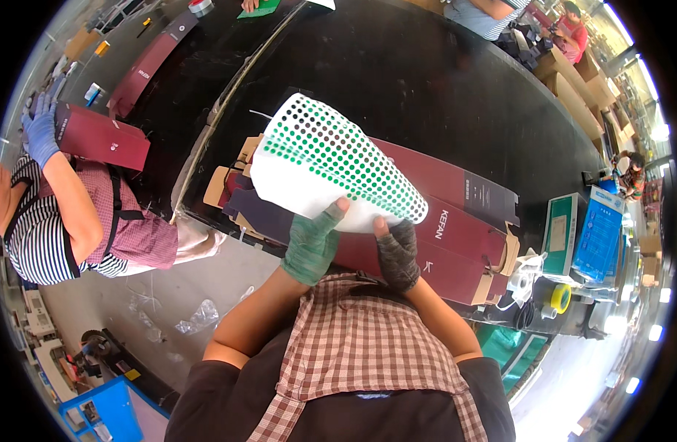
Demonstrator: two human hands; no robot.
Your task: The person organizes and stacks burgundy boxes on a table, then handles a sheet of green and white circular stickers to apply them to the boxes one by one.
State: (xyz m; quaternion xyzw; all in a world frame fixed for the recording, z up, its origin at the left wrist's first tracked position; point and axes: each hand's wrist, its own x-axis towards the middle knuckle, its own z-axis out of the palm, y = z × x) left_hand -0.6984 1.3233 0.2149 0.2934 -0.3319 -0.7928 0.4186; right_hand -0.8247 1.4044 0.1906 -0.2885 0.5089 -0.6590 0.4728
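Note:
Both of my hands hold a curled white sheet of round stickers [338, 158], covered with rows of green and black dots. My left hand [312, 243], in a green fingerless glove, grips its near edge with the thumb on top. My right hand [399, 254], in a dark grey fingerless glove, pinches the same edge near the narrow right end. The other fingers of both hands are hidden under the sheet. Below it, flat maroon cardboard boxes [460, 261] lie on the black table [441, 96], partly covered by the sheet.
To the left, a co-worker's blue-gloved hand [41, 129] rests at a maroon box [103, 136]. At the table's right end are a green-and-white box [562, 234], a blue package [600, 232], a yellow tape roll [561, 297] and dark cable [525, 315]. Other people work farther back.

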